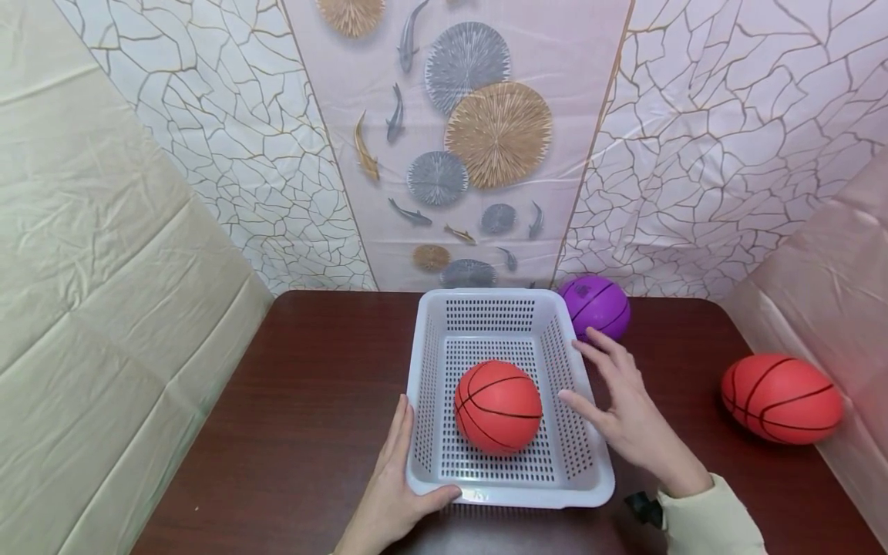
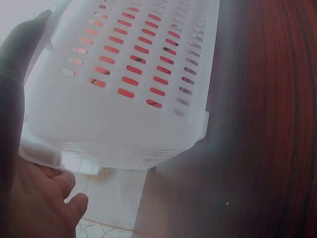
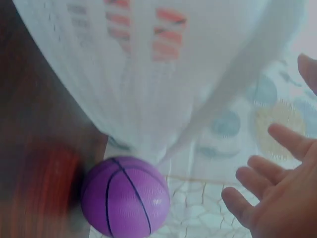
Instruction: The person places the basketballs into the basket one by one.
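Observation:
A light grey plastic basket [image 1: 513,493] with slotted walls sits on the table, and a red toy basketball [image 1: 498,407] rests inside it. My left hand [image 1: 395,493] holds the near left corner of the basket, thumb on the front rim and fingers along the left side. In the left wrist view, the red ball shows through the slots of the basket wall [image 2: 109,119]. Over the basket's right rim, my right hand [image 1: 627,412] hovers with fingers spread and holds nothing. A purple ball [image 1: 600,308] lies just beyond its fingertips, against the basket's far right corner.
Another red ball [image 1: 782,398] lies at the table's right side, by the draped side wall. A small dark object [image 1: 644,509] is near the right sleeve [image 1: 711,520]. Patterned cloth [image 1: 229,139] hangs behind the dark wooden table [image 1: 298,432].

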### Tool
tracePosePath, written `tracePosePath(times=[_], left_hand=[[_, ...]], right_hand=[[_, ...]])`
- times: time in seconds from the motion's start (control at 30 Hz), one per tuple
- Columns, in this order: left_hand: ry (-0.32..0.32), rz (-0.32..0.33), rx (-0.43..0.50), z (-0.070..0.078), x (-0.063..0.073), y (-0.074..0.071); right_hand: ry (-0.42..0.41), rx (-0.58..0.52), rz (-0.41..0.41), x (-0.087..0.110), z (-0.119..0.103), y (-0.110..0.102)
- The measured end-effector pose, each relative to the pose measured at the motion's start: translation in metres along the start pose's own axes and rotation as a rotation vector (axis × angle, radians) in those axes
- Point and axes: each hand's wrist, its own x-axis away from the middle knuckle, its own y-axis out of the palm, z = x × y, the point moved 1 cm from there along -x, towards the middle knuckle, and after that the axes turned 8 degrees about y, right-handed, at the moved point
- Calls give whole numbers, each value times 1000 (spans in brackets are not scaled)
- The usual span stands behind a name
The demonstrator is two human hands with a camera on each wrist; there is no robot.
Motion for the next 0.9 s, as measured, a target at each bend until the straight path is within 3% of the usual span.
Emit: tracePosePath(times=[0.3, 0.53, 0.9], left_hand=[[2, -1, 1, 0, 0, -2], [14, -1, -7, -1, -1, -3], [-10, -9, 22, -1, 0, -1]], right_hand=[[142, -38, 136, -31, 28, -31], [237, -19, 227, -56, 57, -41], [433, -30, 196, -77, 109, -26]])
